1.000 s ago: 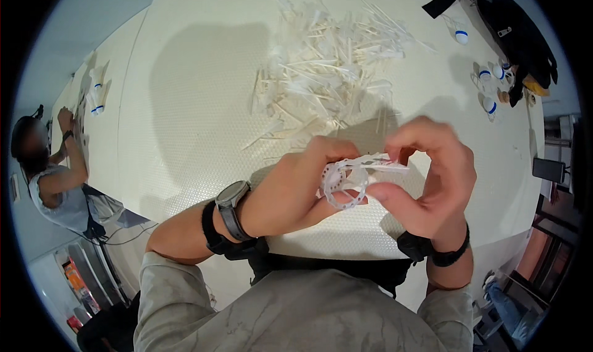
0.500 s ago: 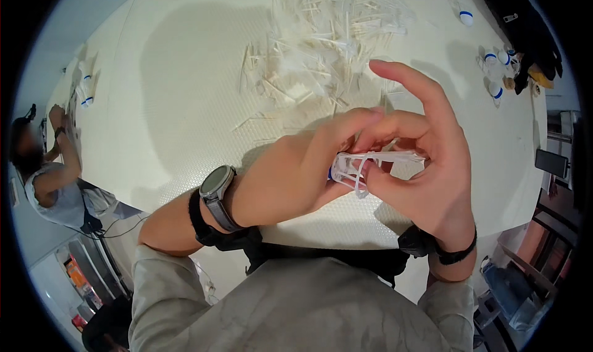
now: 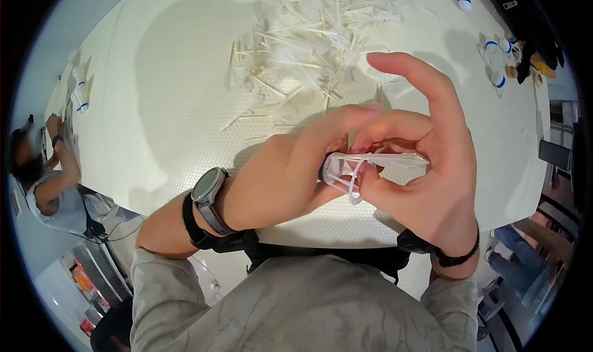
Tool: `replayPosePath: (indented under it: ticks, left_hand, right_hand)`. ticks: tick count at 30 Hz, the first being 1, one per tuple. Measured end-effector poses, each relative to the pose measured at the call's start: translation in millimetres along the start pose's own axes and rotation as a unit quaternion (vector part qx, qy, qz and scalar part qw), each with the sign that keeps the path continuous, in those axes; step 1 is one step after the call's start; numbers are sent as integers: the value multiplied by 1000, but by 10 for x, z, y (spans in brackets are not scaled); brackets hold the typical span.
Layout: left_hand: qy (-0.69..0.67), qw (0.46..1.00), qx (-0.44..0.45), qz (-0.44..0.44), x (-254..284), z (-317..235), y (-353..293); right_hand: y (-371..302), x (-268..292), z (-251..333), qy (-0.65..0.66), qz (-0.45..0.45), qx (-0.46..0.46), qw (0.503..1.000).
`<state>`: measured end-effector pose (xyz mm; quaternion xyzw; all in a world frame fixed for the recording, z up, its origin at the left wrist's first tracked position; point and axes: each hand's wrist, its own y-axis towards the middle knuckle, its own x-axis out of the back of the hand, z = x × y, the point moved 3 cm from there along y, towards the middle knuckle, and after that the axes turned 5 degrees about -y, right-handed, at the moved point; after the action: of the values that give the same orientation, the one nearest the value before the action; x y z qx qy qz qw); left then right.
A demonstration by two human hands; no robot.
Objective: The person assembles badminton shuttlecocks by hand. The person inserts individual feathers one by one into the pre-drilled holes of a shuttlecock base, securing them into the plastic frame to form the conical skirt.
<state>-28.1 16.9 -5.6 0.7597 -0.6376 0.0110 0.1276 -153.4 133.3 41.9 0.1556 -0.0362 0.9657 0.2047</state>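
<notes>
Close to the table's near edge, my left hand (image 3: pixel 281 176) is closed around the blue-banded base of a partly built shuttlecock (image 3: pixel 334 167). Its thin white plastic frame and loop stick out to the right, between both hands. My right hand (image 3: pixel 441 173) pinches at that frame with thumb and fingers, its index finger raised and bent. A whitish, translucent feather (image 3: pixel 404 161) runs from the frame into the right palm. The left fingertips are partly hidden behind the base. Beyond the hands lies a loose pile of white feathers (image 3: pixel 302 62) with pale quills.
Several shuttlecocks (image 3: pixel 498 79) with blue bands lie at the table's right, beside a black bag (image 3: pixel 516 18). More of them (image 3: pixel 81 107) lie at the far left, where another person (image 3: pixel 58 182) works at the white table (image 3: pixel 173 105). Someone's jeans (image 3: pixel 522 256) show at the lower right.
The shuttlecock has shifted slightly left and turned a little, so more of its base shows. Both hands keep their grip. At lower right, the jeans-clad legs have changed position.
</notes>
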Motion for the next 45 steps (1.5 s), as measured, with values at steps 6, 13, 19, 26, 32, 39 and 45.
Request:
replayPosePath:
  ticks: [6, 13, 19, 26, 32, 39, 45]
  left_hand:
    - [-6, 998, -41, -43, -33, 85, -46]
    - [52, 996, -70, -35, -69, 83, 12]
    - [8, 999, -15, 46, -8, 130, -79]
    - [-4, 998, 15, 57, 13, 153, -64]
    - [78, 995, -45, 46, 23, 66, -45]
    - [101, 992, -13, 75, 42, 46, -29]
    - [71, 996, -53, -26, -13, 96, -29]
  right_hand:
    - [-16, -26, 1, 23, -2, -9, 1000]
    - [-31, -19, -36, -49, -24, -1, 999]
    - [4, -78, -63, -26, -31, 31, 999]
    - [-10, -85, -68, -44, -28, 59, 997]
    - [22, -37, -60, -53, -24, 36, 998]
    - [56, 18, -112, 29, -16, 123, 992]
    - [30, -64, 162, -14, -35, 44, 998]
